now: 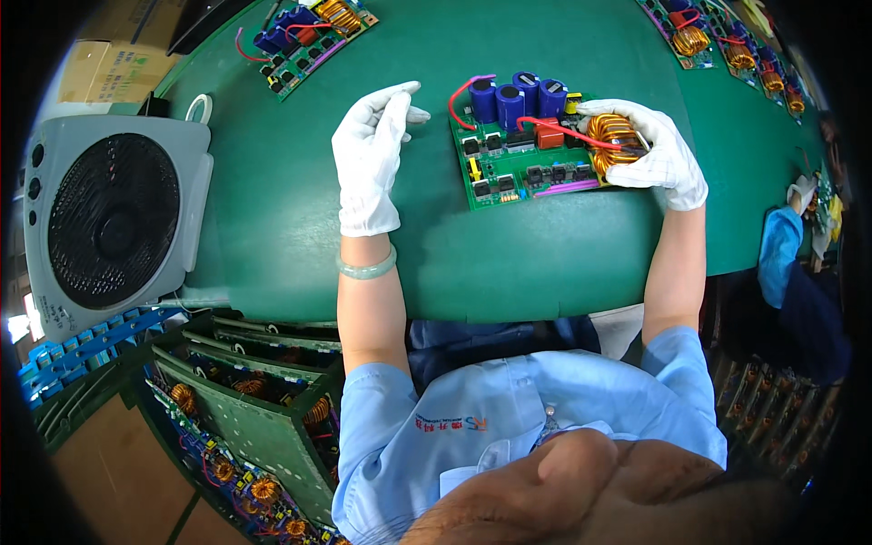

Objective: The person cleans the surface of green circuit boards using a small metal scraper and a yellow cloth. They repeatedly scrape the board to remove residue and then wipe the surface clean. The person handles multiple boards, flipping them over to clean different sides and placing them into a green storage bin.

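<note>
A green circuit board (510, 165) lies on the green table in front of me. Along its far edge stand several blue cylindrical capacitors (510, 104), with a red wire (459, 102) looping off the far left corner. My right hand (670, 153), in a white glove, is wrapped round the copper-wound toroidal coil (607, 134) at the board's right end; thumb and fingers are on opposite sides of it. To the left of the board, my left hand (374, 150), also gloved, hovers apart from it. Its fingers are loosely bent and apart, with nothing seen between them.
A similar board (309, 50) lies at the far left, and several more (690, 41) line the far right. A grey box fan (118, 213) stands on the left. Green racks (245, 400) holding boards are at lower left. Another person's blue sleeve (779, 245) shows at right.
</note>
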